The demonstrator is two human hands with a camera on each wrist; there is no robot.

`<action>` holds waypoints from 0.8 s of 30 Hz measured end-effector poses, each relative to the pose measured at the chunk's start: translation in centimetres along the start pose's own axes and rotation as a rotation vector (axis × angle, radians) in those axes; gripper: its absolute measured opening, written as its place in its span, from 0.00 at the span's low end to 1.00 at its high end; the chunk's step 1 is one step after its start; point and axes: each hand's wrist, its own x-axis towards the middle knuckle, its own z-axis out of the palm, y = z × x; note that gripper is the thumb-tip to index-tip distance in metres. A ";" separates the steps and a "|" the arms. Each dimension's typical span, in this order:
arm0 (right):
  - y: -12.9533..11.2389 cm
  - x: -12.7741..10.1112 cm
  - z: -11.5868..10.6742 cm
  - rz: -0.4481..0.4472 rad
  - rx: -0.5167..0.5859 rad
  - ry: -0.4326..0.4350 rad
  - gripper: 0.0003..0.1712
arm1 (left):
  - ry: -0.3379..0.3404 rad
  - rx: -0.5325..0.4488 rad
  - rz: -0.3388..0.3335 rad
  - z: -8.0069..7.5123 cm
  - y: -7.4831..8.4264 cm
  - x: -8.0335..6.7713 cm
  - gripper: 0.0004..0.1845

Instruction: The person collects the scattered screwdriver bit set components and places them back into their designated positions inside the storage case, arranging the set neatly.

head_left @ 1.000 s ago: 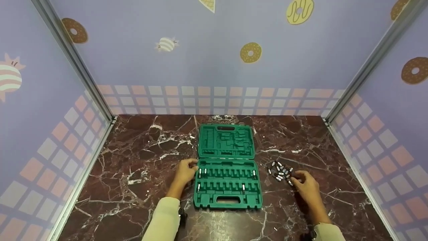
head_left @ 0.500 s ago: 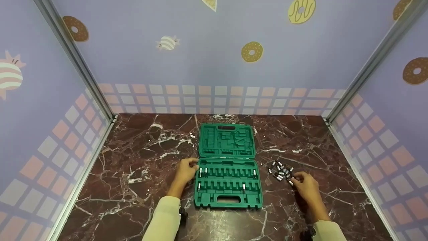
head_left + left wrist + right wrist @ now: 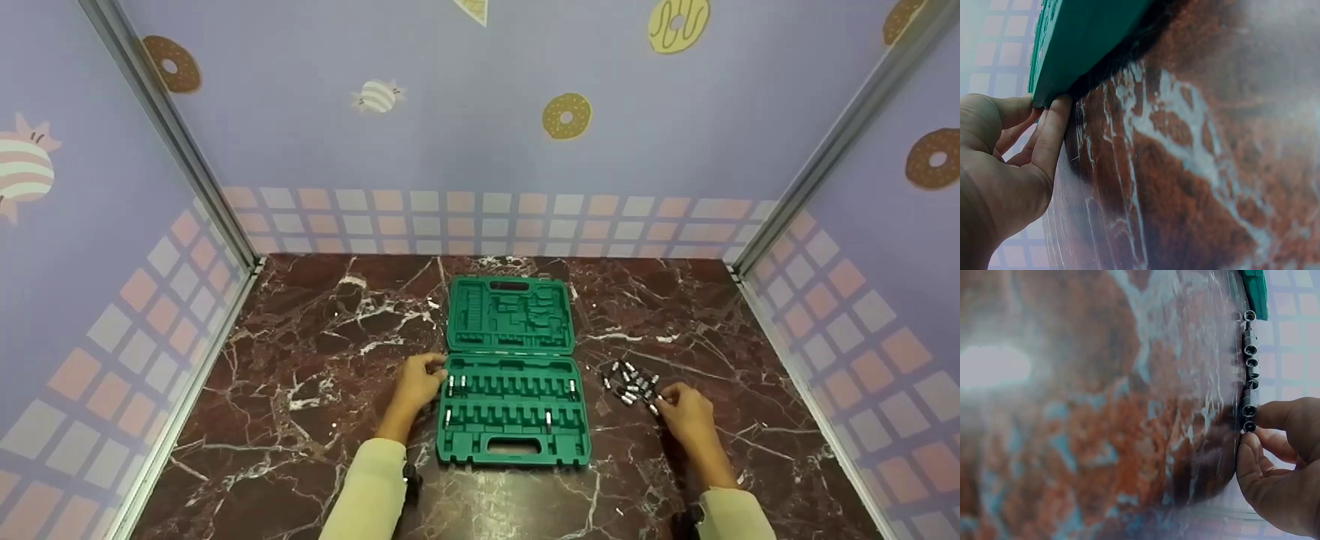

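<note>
An open green plastic socket case [image 3: 510, 375] lies on the marble-patterned table, its lid half folded back behind. A few metal sockets [image 3: 548, 421] stand in its front half, among rows of moulded slots. At the case's left side is my left hand [image 3: 417, 384]; in the left wrist view its thumb and fingers pinch the case's edge [image 3: 1053, 90]. My right hand [image 3: 688, 414] is at the near right of a loose pile of sockets [image 3: 631, 382]. Its thumb and fingers close around a small socket [image 3: 1249, 426] at the pile's end, seen in the right wrist view.
Purple walls [image 3: 480, 112] printed with sweets and pink-and-white squares enclose the back and both sides. Grey metal strips [image 3: 169, 142] run down the corners. The marble-patterned tabletop [image 3: 322, 315] stretches around the case.
Both hands stay in nearly the same places. The right fingers shift slightly at the edge of the socket pile; the case stays put.
</note>
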 end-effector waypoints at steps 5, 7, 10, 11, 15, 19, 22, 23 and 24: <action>0.0 0.1 0.1 0.009 -0.001 0.002 0.07 | -0.005 0.003 0.004 0.0 -0.2 0.1 0.12; 0.1 0.0 0.1 0.015 0.003 -0.003 0.08 | -0.013 0.003 0.007 0.0 -0.2 0.1 0.13; 0.4 -0.1 0.0 0.022 0.018 -0.005 0.08 | -0.025 -0.013 -0.001 0.0 -0.2 0.0 0.13; 0.5 -0.1 0.0 0.026 0.022 -0.006 0.08 | -0.030 -0.019 -0.007 0.0 -0.2 -0.1 0.13; 0.6 -0.2 -0.6 0.062 0.063 -0.014 0.10 | -0.019 -0.012 -0.011 0.1 -0.2 -0.1 0.13; 0.3 0.0 -1.1 0.080 0.092 -0.015 0.10 | -0.010 -0.002 -0.008 0.2 -0.2 0.0 0.13; 0.0 0.0 -1.3 0.081 0.093 -0.003 0.10 | -0.009 -0.005 -0.007 0.1 -0.2 0.0 0.13; -0.1 0.0 -1.3 0.080 0.095 0.002 0.10 | -0.007 -0.004 -0.007 0.1 -0.2 0.1 0.13; -0.2 0.0 -1.3 0.079 0.097 0.007 0.10 | -0.007 -0.004 -0.009 0.1 -0.2 0.0 0.13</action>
